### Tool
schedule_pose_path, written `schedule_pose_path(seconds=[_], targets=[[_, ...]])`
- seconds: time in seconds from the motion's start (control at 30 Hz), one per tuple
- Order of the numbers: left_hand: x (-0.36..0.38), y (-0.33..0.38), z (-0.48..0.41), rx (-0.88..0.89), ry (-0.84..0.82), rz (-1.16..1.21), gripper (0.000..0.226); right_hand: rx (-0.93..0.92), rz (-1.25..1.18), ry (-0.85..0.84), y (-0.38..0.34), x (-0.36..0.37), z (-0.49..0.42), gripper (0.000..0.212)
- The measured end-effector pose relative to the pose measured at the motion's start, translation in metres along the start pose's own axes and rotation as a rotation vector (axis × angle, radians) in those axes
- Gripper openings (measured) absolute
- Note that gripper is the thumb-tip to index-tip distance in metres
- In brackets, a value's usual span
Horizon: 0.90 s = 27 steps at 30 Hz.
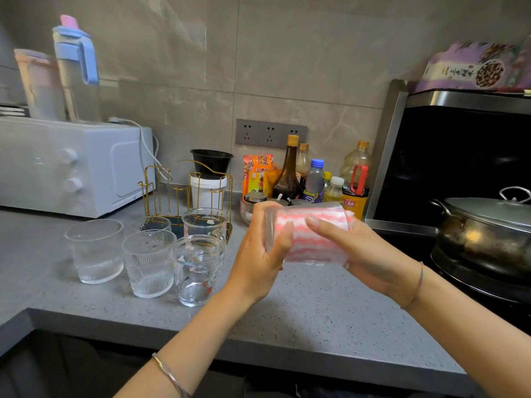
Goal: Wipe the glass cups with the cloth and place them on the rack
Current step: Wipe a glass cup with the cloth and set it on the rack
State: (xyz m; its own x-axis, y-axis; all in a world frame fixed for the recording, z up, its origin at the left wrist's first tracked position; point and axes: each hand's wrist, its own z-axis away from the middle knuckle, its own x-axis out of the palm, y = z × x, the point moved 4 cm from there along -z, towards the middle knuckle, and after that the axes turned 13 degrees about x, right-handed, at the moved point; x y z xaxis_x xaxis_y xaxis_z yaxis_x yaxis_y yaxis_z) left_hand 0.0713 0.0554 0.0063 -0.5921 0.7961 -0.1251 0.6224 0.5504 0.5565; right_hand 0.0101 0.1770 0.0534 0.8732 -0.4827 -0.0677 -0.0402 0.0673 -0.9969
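I hold a clear glass cup (330, 209) on its side above the counter, stuffed with a pink-and-white striped cloth (310, 242). My left hand (258, 254) grips the cup's base end. My right hand (365, 251) wraps around the open end, fingers lying across the cloth-filled glass. Several other glass cups stand upright on the counter to the left: a wide ribbed one (96, 251), a ribbed one (149, 262) and a printed one (198, 271). Behind them stands a gold wire rack (161, 185) with no cups on it.
A white microwave (71, 165) sits at the left with pitchers on top. Sauce bottles (313, 179) and a white tub (208, 191) line the wall. A lidded pot (485, 225) sits on the stove at the right. The grey counter (316, 317) ends at a front edge.
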Motion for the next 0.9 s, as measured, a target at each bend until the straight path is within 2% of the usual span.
schedule_pose_path(seconds=[0.13, 0.23, 0.3, 0.4, 0.5, 0.57, 0.63, 0.73, 0.9], targets=[[-0.001, 0.006, 0.003, 0.166, -0.086, -0.057, 0.056, 0.037, -0.080, -0.057, 0.000, 0.004, 0.003, 0.025], [0.001, 0.005, 0.005, 0.154, -0.150, -0.027, 0.059, 0.050, -0.078, -0.037, 0.002, 0.000, 0.002, 0.024], [0.003, 0.004, 0.003, 0.043, -0.179, 0.059, 0.060, 0.059, -0.053, -0.039, 0.001, -0.005, 0.000, 0.023], [-0.001, -0.001, -0.004, -0.192, -0.202, 0.210, 0.075, 0.068, 0.091, -0.039, -0.004, -0.014, 0.000, 0.030], [-0.004, -0.010, -0.008, -0.573, -0.298, 0.420, 0.058, 0.102, 0.218, -0.080, -0.006, -0.016, 0.002, 0.035], [0.000, -0.011, -0.004, -0.790, -0.400, 0.588, 0.055, 0.122, 0.273, -0.116, -0.006, -0.013, 0.003, 0.033], [0.005, -0.011, -0.001, -0.861, -0.476, 0.710, 0.058, 0.141, 0.317, -0.122, -0.006, -0.012, 0.002, 0.037], [0.006, -0.015, -0.001, -0.857, -0.468, 0.833, 0.059, 0.123, 0.305, -0.055, -0.004, -0.016, -0.004, 0.040], [-0.001, -0.014, -0.005, -0.863, -0.336, 0.677, 0.051, 0.141, 0.059, 0.127, 0.005, -0.033, -0.016, 0.034]])
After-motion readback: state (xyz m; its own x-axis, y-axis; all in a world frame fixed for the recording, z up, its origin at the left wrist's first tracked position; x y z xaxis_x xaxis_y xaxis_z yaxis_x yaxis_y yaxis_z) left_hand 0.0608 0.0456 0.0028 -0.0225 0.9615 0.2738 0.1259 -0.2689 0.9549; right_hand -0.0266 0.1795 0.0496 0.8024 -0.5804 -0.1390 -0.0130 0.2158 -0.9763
